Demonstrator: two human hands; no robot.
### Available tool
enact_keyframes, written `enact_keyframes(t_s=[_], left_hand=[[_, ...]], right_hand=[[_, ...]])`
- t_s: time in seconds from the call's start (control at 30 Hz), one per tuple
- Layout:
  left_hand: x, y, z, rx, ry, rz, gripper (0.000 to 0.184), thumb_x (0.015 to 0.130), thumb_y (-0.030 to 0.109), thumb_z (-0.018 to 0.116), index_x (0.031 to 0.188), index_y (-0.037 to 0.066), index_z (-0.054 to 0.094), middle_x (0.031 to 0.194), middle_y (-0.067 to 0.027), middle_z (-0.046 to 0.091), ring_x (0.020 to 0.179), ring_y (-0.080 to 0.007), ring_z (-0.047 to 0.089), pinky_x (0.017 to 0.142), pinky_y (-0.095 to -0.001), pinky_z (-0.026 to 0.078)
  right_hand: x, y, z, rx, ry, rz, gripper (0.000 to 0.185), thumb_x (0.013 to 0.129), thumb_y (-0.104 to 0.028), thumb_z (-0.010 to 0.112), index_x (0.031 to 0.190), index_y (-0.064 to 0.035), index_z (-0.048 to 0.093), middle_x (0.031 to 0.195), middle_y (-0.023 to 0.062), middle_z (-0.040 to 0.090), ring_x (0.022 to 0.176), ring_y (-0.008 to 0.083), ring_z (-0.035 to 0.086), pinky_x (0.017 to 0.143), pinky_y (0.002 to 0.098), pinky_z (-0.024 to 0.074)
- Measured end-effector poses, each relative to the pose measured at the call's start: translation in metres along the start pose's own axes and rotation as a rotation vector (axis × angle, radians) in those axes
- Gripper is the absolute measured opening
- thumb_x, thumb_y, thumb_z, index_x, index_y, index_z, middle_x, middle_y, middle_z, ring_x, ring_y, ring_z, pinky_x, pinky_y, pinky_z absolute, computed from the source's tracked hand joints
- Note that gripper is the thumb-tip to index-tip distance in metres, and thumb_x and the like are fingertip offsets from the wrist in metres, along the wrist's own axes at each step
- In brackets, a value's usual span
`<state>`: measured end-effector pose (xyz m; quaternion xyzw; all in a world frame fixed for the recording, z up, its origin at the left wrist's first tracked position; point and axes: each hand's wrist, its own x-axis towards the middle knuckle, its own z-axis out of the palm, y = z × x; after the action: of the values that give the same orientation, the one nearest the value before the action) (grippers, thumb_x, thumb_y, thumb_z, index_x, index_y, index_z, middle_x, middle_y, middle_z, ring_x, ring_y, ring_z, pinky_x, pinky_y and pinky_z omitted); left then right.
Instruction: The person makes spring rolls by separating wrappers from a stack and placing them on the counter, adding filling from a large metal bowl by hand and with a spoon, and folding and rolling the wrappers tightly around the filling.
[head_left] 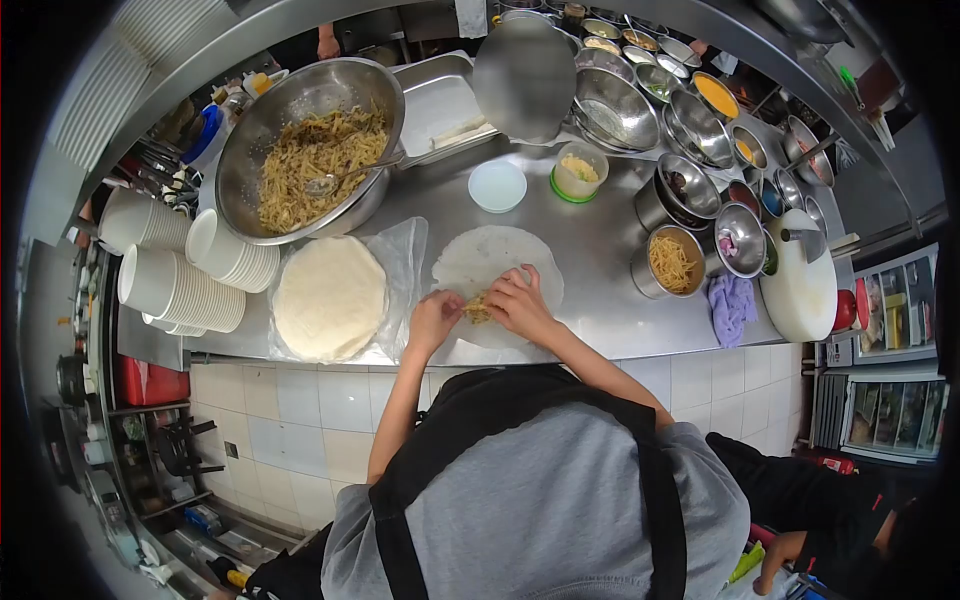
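A thin round wrapper (pixel 495 250) lies flat on the steel counter in front of me, with a small heap of shredded filling (pixel 478 310) near its lower edge. My left hand (pixel 436 318) pinches the left end of the filling. From the right, my right hand (pixel 522 303) bends over the filling, its fingers curled and touching it. To the left, a stack of round wrappers (pixel 332 298) rests on clear plastic. Behind it stands a large steel bowl (pixel 235 190) of shredded filling (pixel 330 150) with a spoon in it.
Stacked white tubs (pixel 180 285) stand at the left. A pale blue bowl (pixel 497 187) and a green-based cup (pixel 579 172) sit beyond the wrapper. Steel bowls (pixel 615 108), a purple cloth (pixel 732 308) and a steel tray (pixel 440 95) are also there. Part of another person (pixel 830 515) shows lower right.
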<state>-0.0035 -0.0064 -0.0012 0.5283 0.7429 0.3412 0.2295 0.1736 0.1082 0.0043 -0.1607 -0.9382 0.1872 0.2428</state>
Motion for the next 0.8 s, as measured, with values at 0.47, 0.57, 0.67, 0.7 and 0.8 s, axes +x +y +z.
enact_keyframes(t_s=[0.47,0.57,0.67,0.7,0.8], left_hand=[[-0.007,0.005,0.015,-0.088,0.012,0.139,0.053,0.065,0.005,0.076,0.115,0.002,0.058,0.109,-0.0124,0.053,0.100,-0.0266,0.056,0.079,-0.0343,0.050],[-0.002,0.002,0.028,-0.046,-0.005,0.179,0.052,0.064,0.007,0.077,0.113,0.001,0.058,0.109,-0.0132,0.053,0.105,-0.0310,0.052,0.085,-0.0380,0.047],[0.001,-0.001,0.032,0.027,-0.016,0.233,0.059,0.061,0.007,0.078,0.115,0.004,0.057,0.109,-0.0139,0.054,0.102,-0.0340,0.051,0.090,-0.0403,0.044],[0.001,-0.001,0.032,0.052,-0.028,0.237,0.058,0.061,0.009,0.078,0.115,0.003,0.057,0.110,-0.0139,0.053,0.102,-0.0337,0.051,0.090,-0.0401,0.044],[0.001,0.005,0.020,0.117,-0.034,0.239,0.056,0.062,0.012,0.079,0.114,0.004,0.058,0.112,-0.0134,0.051,0.102,-0.0328,0.049,0.090,-0.0399,0.043]], right_hand=[[-0.010,0.009,-0.013,0.051,-0.148,0.116,0.060,0.069,-0.023,0.075,0.123,-0.0135,0.050,0.107,0.0033,0.057,0.113,0.0235,0.047,0.105,0.0579,0.0151],[-0.007,0.013,0.004,0.091,-0.201,0.111,0.077,0.066,-0.024,0.078,0.132,-0.0135,0.039,0.111,0.0050,0.057,0.117,0.0236,0.046,0.106,0.0565,0.0137],[-0.008,0.021,0.011,0.121,-0.211,0.129,0.080,0.064,-0.026,0.080,0.132,-0.0138,0.040,0.115,0.0059,0.056,0.117,0.0230,0.046,0.107,0.0546,0.0148],[-0.007,0.020,0.004,0.153,-0.226,0.138,0.080,0.064,-0.027,0.080,0.132,-0.0138,0.041,0.116,0.0059,0.056,0.118,0.0231,0.045,0.106,0.0546,0.0148],[-0.011,0.024,-0.025,0.177,-0.234,0.155,0.076,0.064,-0.028,0.080,0.130,-0.0137,0.044,0.118,0.0058,0.054,0.119,0.0231,0.043,0.106,0.0542,0.0153]])
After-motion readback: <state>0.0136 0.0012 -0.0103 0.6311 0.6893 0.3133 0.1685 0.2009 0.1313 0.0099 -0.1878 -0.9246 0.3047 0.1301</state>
